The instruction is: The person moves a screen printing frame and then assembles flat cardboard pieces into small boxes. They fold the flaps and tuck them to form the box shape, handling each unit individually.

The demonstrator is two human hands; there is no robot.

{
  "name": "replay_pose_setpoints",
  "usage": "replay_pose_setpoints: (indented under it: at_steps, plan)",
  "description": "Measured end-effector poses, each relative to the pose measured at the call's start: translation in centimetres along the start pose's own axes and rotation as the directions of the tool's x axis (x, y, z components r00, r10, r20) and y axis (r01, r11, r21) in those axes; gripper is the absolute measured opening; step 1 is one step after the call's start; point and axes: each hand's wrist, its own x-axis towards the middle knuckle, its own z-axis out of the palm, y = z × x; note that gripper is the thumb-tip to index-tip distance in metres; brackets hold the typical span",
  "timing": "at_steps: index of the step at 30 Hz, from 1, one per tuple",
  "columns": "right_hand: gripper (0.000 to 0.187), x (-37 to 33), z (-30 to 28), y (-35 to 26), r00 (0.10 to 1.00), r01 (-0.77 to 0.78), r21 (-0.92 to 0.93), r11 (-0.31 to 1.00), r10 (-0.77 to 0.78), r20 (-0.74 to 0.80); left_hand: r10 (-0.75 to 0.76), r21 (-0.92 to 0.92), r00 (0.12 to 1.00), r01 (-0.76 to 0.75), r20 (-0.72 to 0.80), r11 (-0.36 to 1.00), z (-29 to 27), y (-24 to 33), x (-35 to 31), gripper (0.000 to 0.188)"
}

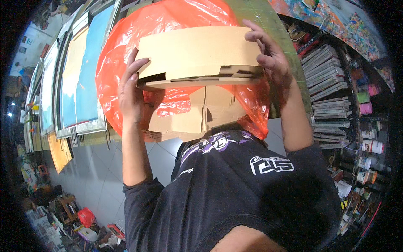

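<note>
Between my two hands is a brown cardboard box [195, 48], seemingly flat and shallow, with notched flaps along its near edge and a dark gap behind them. My left hand [131, 98] grips its left end, fingers curled over the edge. At the right end my right hand [275, 59] clasps the corner, some fingers bent over the top. A shiny orange-red plastic bag [112, 69] spreads beneath and behind the box. More cardboard [195, 115] lies closer to me, partly covered by the bag. What the box contains, if anything, is hidden.
Framed screens [86, 71] with blue and cream surfaces lean along the left of the greenish table [262, 12]. Stacked frames [323, 71] fill a rack on the right, beside tubs [372, 146]. Assorted items [86, 218] lie at the lower left on the tiled floor [92, 168].
</note>
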Motion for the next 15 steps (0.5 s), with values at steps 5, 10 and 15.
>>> replay_pose_setpoints:
  at_steps: [5,10,15]
  plan:
    - [0.041,0.4,0.0,0.3,0.998,0.034,-0.086,0.996,-0.03,0.047,0.239,0.487,0.963,-0.27,0.125,0.831,0.3,0.6,0.1,0.029]
    - [0.041,0.8,-0.3,-0.1,0.998,0.0,-0.207,0.978,0.014,0.068,0.25,0.661,0.844,-0.529,0.474,0.532,1.3,4.9,3.4,0.052]
    - [0.061,0.8,-0.6,-0.8,0.982,0.112,-0.356,0.928,-0.05,0.18,-0.149,0.743,0.793,-0.461,0.59,0.486,2.0,4.8,6.5,0.109]
